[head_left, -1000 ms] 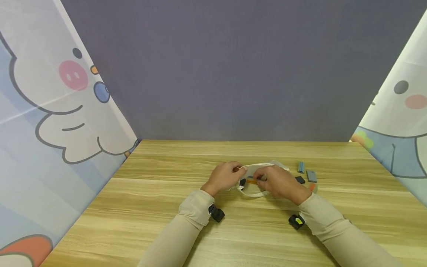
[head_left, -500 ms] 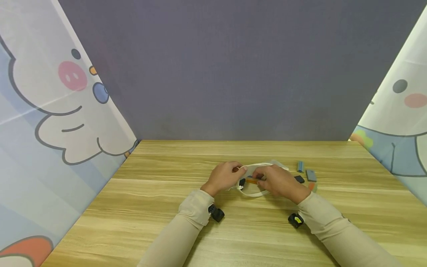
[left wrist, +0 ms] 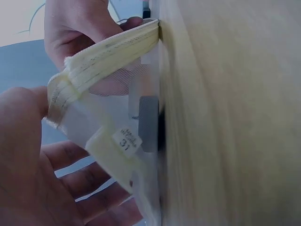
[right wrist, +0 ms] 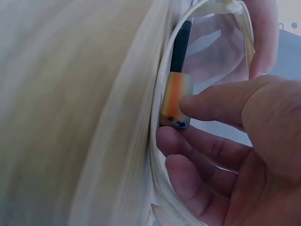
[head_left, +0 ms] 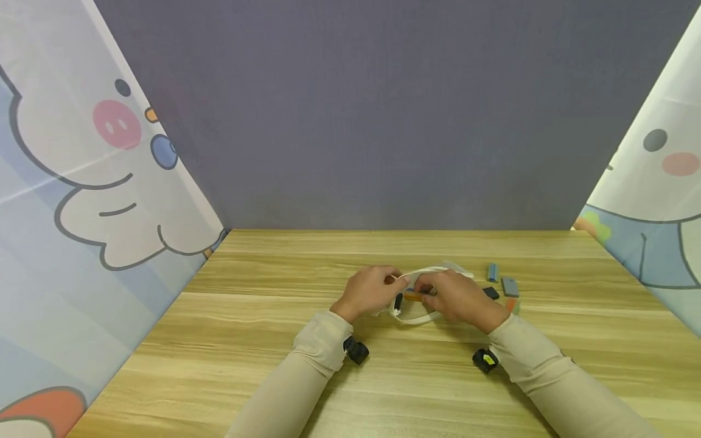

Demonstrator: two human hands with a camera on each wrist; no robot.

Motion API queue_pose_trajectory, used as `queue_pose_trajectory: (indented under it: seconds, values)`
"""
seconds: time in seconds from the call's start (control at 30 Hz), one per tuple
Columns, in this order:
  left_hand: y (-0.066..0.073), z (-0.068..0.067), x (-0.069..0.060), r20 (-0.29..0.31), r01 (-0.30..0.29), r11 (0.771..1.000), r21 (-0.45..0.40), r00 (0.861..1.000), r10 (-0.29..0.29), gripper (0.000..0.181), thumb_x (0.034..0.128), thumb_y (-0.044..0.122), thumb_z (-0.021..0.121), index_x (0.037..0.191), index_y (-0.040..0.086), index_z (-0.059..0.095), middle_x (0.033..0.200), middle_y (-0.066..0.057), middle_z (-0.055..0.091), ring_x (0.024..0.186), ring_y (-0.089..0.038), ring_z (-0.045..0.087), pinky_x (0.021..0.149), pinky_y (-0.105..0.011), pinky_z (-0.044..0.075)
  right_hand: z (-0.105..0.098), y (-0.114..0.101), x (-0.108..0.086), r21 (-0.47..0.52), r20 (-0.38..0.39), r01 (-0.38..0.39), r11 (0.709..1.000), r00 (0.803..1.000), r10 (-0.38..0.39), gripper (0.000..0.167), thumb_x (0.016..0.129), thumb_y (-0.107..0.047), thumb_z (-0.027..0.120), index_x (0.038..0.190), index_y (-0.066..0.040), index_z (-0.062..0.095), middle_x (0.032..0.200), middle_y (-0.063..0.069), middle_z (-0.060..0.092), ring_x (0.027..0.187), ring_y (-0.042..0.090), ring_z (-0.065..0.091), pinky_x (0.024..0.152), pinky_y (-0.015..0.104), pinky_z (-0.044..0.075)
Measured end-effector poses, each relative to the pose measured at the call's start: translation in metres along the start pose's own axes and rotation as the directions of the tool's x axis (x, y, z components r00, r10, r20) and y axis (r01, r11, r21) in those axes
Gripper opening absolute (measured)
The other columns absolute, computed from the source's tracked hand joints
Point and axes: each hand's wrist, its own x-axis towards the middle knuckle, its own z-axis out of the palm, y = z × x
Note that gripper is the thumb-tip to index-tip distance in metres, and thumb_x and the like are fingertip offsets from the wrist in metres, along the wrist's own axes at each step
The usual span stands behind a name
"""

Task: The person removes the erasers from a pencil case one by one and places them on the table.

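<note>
A mesh zip pouch (head_left: 417, 320) with a cream zipper edge lies on the table, its mouth spread apart. My left hand (head_left: 369, 292) holds the pouch's left rim between thumb and fingers; the left wrist view shows a tag marked 31 on the pouch (left wrist: 110, 56). Reaching inside the mouth, my right hand (head_left: 459, 298) pinches a small orange and white eraser-like block (right wrist: 175, 96) between thumb and fingers. Blue marks show on the block's near end. A dark block (right wrist: 180, 49) stands beyond it in the pouch. Fingers hide part of the pouch's right side.
Right of the pouch, on the wooden table (head_left: 263, 340), lie a blue block (head_left: 493, 272), a grey block (head_left: 510, 287), a black block (head_left: 491, 293) and an orange-green block (head_left: 512, 305). A grey panel (head_left: 372, 121) rises at the back edge.
My left hand and the pouch's left rim have shifted very slightly to the right, and the dark block looks narrower. My right hand stays in nearly the same place, still pinching the orange block.
</note>
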Motion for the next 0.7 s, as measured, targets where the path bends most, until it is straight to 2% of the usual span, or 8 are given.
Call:
queue_pose_trajectory:
  seconds: [0.23, 0.4, 0.7]
  values:
    - [0.0071, -0.0027, -0.002, 0.049, 0.04, 0.999, 0.029, 0.998, -0.041, 0.052, 0.0993, 0.062, 0.045, 0.123, 0.024, 0.072, 0.103, 0.009, 0.072, 0.084, -0.008, 0.066, 0.074, -0.034, 0.053, -0.0012, -0.0005, 0.0005, -0.015, 0.007, 0.001, 1.0, 1.0, -0.001, 0.016, 0.092, -0.012, 0.073, 0.107, -0.017, 0.072, 0.1, -0.005, 0.07, 0.089, 0.015, 0.066, 0.074, 0.039, 0.055]
    - [0.0105, -0.0036, -0.0028, 0.089, 0.043, 0.998, 0.042, 0.995, -0.046, 0.054, 0.0999, 0.061, 0.044, 0.127, 0.023, 0.07, 0.104, 0.008, 0.072, 0.084, -0.009, 0.067, 0.073, -0.034, 0.053, -0.0009, 0.0002, -0.0004, -0.009, 0.01, -0.009, 1.0, 1.0, 0.01, 0.014, 0.091, -0.012, 0.074, 0.104, -0.018, 0.072, 0.098, -0.006, 0.07, 0.088, 0.015, 0.066, 0.073, 0.039, 0.054]
    - [0.0076, -0.0028, -0.0031, 0.086, 0.049, 0.998, 0.046, 0.995, -0.053, 0.052, 0.0999, 0.06, 0.044, 0.126, 0.024, 0.071, 0.106, 0.007, 0.072, 0.087, -0.01, 0.067, 0.075, -0.034, 0.053, 0.0019, 0.0005, 0.0003, -0.016, -0.016, 0.019, 1.0, 1.0, -0.019, 0.015, 0.091, -0.011, 0.074, 0.104, -0.018, 0.073, 0.098, -0.007, 0.07, 0.089, 0.015, 0.067, 0.076, 0.04, 0.055]
